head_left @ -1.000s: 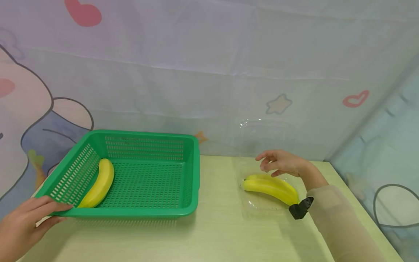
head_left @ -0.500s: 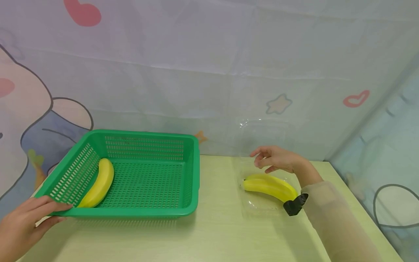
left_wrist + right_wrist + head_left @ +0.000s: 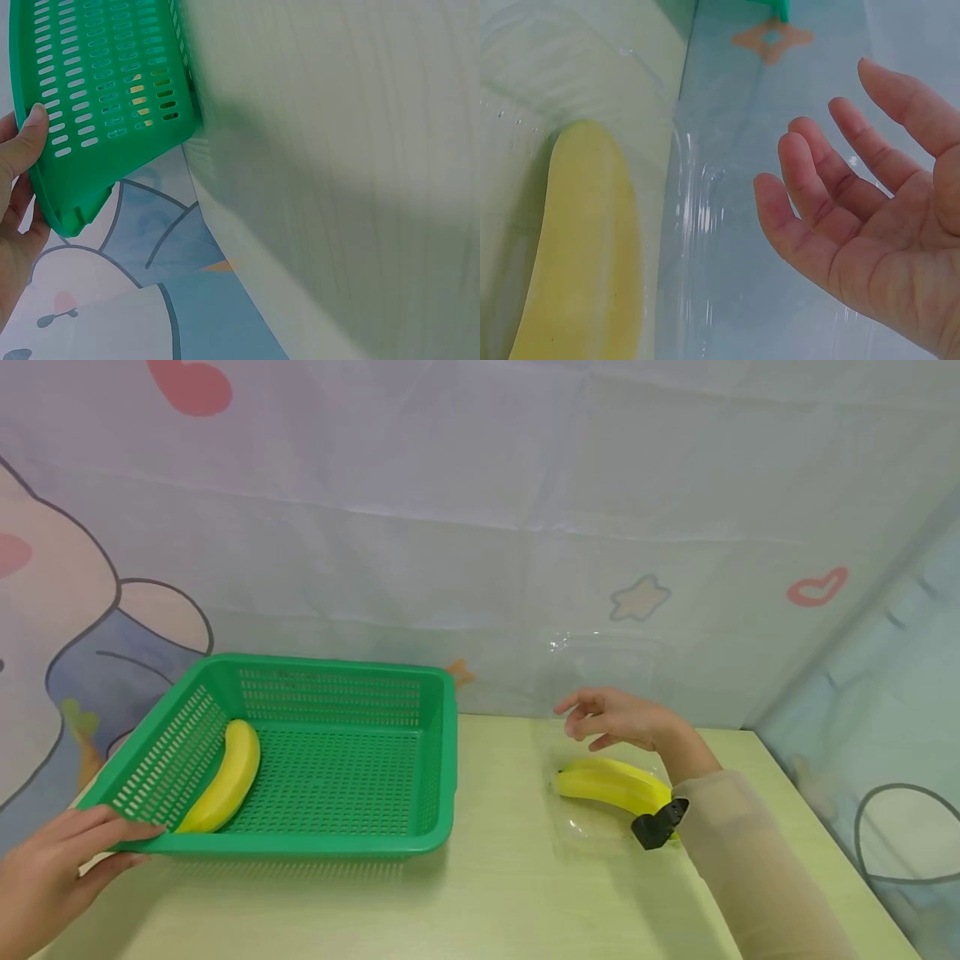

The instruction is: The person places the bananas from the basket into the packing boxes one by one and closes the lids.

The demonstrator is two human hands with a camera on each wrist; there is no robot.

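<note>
Left hand (image 3: 56, 868) at the near-left corner of the green perforated basket (image 3: 345, 843): thumb lies along the top of the rim, the other fingers go under the edge, so the hand grips the corner between them. The left wrist view confirms the thumb on the slotted wall of the basket (image 3: 105, 97), palm just beside it. Inside the basket, one yellow banana (image 3: 225, 781) lies against the left wall, curved, running front to back. Basket stands on the pale wood-grain table (image 3: 510, 893), left of centre. Right hand (image 3: 618, 720) hovers above the table's right half, palm down, fingers loosely spread and relaxed, holding nothing. The right wrist view shows the same hand (image 3: 870, 240) with fingers apart and slightly bent, clear of everything. Just below and in front of it a second banana (image 3: 611, 783) lies in a clear plastic clamshell box (image 3: 592, 835), whose transparent lid (image 3: 600, 668) stands up behind against the wall cloth. Hand and banana are near but apart; no contact visible. In the right wrist view the second banana (image 3: 577, 255) sits just beside the ridged clear rim of the box. A black wrist mount (image 3: 656, 827) overlaps the banana's right end. Cartoon-printed backdrop (image 3: 480, 527) hangs behind the table.
</note>
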